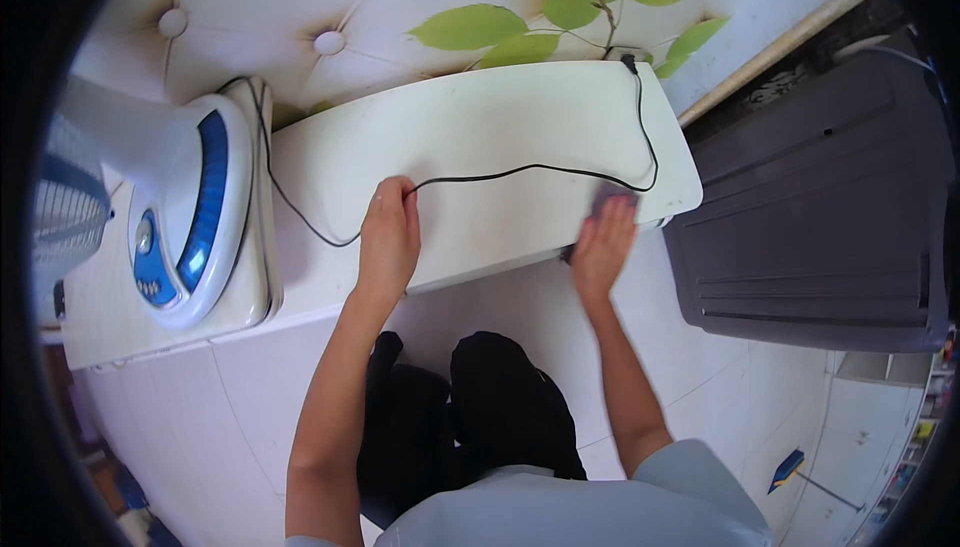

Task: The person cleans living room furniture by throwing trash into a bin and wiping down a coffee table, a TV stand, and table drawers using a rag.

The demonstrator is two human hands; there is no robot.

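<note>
My left hand (390, 235) pinches a thin black power cord (534, 166) just above the white cabinet top (465, 115). From these fingers the cord runs right, bends up and ends at a black plug (628, 62) in a wall outlet by the back edge. On its other side it sags left to a white and blue electric fan (241, 194). My right hand (604, 250), slightly blurred, lies with its fingers on a dark purplish cloth (615, 193) near the front right edge of the top. Part of that cloth hangs dark below the palm; the rest is hidden.
Against the right end of the cabinet stands a large dark grey plastic bin (810, 202). Behind rises a tufted-pattern wall covering (247, 14) with green leaves. A blue and yellow broom (787, 470) is on the pale tiled floor (247, 412) side, near white cupboards (855, 427).
</note>
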